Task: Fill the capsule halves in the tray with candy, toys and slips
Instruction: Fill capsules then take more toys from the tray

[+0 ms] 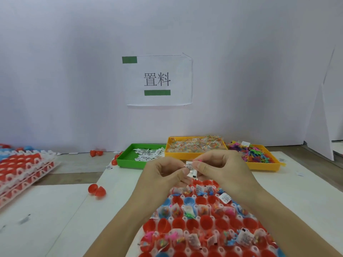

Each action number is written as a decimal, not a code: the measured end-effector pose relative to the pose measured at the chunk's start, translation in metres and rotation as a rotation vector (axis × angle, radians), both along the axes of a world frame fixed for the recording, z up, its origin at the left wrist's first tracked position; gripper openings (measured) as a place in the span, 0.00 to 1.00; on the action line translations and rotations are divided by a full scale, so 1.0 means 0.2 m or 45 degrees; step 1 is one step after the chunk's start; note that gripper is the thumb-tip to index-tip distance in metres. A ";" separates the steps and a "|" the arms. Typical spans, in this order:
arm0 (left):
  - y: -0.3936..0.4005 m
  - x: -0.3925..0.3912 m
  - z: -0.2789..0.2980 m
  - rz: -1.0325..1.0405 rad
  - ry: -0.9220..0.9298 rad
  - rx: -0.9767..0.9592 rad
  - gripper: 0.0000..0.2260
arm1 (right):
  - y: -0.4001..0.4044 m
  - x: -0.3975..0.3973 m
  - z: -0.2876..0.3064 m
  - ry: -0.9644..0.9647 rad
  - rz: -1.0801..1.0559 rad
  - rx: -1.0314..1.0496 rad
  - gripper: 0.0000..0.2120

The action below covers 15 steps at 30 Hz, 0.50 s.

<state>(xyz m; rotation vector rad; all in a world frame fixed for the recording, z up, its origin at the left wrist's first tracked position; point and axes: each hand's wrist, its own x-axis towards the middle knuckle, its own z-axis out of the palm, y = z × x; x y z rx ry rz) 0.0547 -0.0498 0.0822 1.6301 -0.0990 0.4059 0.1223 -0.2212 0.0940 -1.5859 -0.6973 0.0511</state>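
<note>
A white tray (185, 217) of red and blue capsule halves lies in front of me; alternate rows hold candy packets, small toys and paper slips, the other rows are bare. Both hands meet above the tray's far end. My left hand (163, 173) and my right hand (220, 167) pinch a small bunch of white printed slips (191, 169) between their fingertips. A bit of pink shows at my right fingertips. Behind stand a green tray of slips (130, 160), a yellow tray of candy packets (185, 154) and a yellow tray of coloured toys (263, 164).
Stacked trays of red capsule halves (24, 169) sit at the left. Loose red capsule halves (96, 190) lie on the white mat, more by the wall (96, 153). A white wall with a paper sign (157, 80) closes the back. Stray slips lie about.
</note>
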 end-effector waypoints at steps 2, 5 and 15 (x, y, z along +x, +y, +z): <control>0.02 -0.07 -0.01 0.019 0.007 -0.024 0.04 | 0.04 -0.05 0.00 0.033 0.057 -0.020 0.02; 0.05 -0.18 -0.04 0.024 0.015 -0.027 0.04 | 0.07 -0.12 -0.01 0.056 0.146 -0.111 0.03; 0.11 -0.39 -0.16 0.081 0.065 0.214 0.04 | 0.11 -0.24 -0.06 -0.070 0.352 -0.502 0.05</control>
